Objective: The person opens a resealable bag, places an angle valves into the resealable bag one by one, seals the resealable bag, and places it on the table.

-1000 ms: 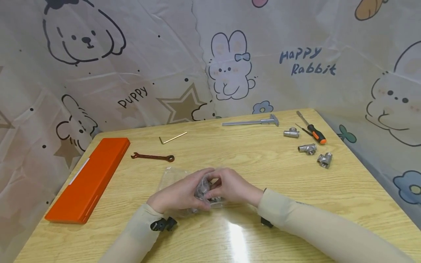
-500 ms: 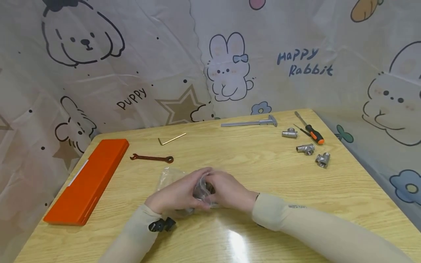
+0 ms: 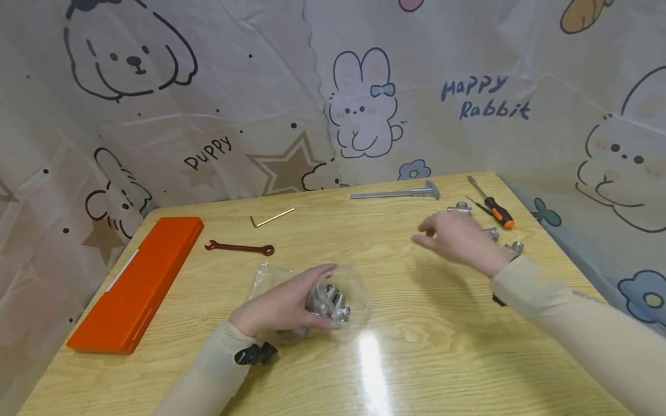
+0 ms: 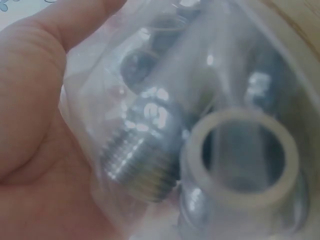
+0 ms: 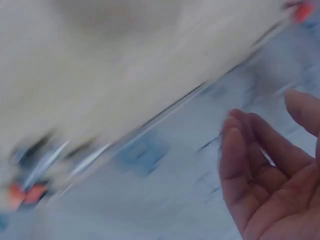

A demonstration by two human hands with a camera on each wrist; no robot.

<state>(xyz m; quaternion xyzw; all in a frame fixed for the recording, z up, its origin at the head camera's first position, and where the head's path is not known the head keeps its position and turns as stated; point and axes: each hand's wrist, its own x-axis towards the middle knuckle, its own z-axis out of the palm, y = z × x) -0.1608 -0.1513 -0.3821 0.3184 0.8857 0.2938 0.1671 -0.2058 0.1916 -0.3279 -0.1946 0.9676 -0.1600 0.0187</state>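
My left hand (image 3: 276, 306) grips a clear plastic bag (image 3: 359, 289) on the table, its thumb and fingers about the open mouth. Several shiny metal pipe fittings (image 3: 340, 303) lie inside; in the left wrist view a threaded end (image 4: 142, 160) shows through the plastic. Over the right part of the table, my right hand (image 3: 460, 240) is raised with loosely bent fingers and nothing between them. Behind and beside it are three metal tee fittings, partly covered by the hand: a far one (image 3: 462, 207), a middle one (image 3: 492, 233) and a near one (image 3: 515, 247).
An orange case (image 3: 151, 277) lies at the left. Near it are a reddish wrench (image 3: 239, 248) and a gold hex key (image 3: 273, 218). Vernier calipers (image 3: 395, 193) lie along the back edge, with an orange-black screwdriver (image 3: 499, 212) and a thinner one (image 3: 478, 204) at the back right.
My right hand has left the bag and moved right and away from me, to near the tee fittings. The bag's mouth and contents now show. My left hand keeps its hold.
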